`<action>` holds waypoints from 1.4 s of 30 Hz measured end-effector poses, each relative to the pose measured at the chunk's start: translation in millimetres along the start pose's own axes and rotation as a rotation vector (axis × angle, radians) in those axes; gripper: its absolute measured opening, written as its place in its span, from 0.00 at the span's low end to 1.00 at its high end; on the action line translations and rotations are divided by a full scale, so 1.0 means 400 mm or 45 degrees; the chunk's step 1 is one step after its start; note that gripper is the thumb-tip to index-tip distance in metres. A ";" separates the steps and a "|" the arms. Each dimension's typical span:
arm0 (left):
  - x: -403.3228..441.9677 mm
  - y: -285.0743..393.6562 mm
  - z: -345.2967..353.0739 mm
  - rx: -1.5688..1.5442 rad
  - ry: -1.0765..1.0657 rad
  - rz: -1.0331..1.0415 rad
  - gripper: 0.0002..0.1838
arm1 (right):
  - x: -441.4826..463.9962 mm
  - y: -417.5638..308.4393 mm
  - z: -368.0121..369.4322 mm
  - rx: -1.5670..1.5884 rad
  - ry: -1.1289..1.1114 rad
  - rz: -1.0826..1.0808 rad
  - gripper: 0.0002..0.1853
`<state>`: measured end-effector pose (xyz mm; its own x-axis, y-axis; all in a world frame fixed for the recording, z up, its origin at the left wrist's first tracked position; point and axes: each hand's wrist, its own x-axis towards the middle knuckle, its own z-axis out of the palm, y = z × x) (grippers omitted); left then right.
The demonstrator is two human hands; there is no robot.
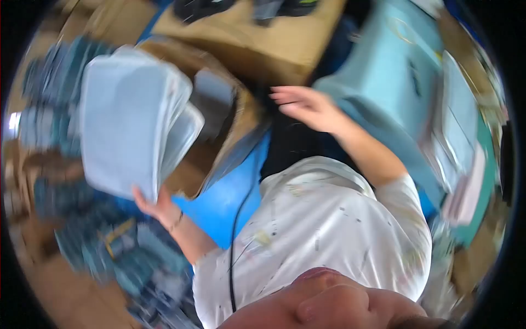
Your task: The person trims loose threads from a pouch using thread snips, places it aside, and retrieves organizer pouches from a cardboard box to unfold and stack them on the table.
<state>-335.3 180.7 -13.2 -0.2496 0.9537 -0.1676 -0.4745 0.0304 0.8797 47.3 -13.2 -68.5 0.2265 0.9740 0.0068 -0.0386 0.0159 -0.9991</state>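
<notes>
My left hand (156,207) grips the lower edge of a stack of pale, flat, white-bordered sheets or bags (123,123). The stack is raised over the left part of an open cardboard box (235,118), and its right side fans apart. My right hand (307,108) is held out in front of my body, right of the box, fingers stretched and nothing in it. Motion blurs the picture, so the exact kind of sheets cannot be made out.
Bundles of blue-grey packets (118,247) are piled at the left. A cardboard surface (241,38) carries dark objects at the top. A light-blue covered surface (383,71) stands at the right, beside pale flat stacks (457,126). A dark cable (234,236) hangs down my front.
</notes>
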 end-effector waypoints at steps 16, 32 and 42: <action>-0.498 -0.146 0.706 0.232 -2.082 -0.172 0.32 | -0.629 -0.195 -0.243 0.864 0.890 -0.637 0.44; -0.370 -0.082 0.819 0.236 -2.199 0.276 0.30 | -0.802 -0.255 -0.393 0.734 2.207 -0.683 0.27; 0.014 0.001 -0.062 1.803 -1.686 0.238 0.40 | -0.756 -0.188 -0.270 0.890 1.968 -0.567 0.33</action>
<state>-357.8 178.7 -24.9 0.8039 0.5386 -0.2521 0.5611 -0.5466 0.6216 86.8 -333.3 0.1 0.9547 -0.2145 -0.2061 -0.0020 0.6882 -0.7256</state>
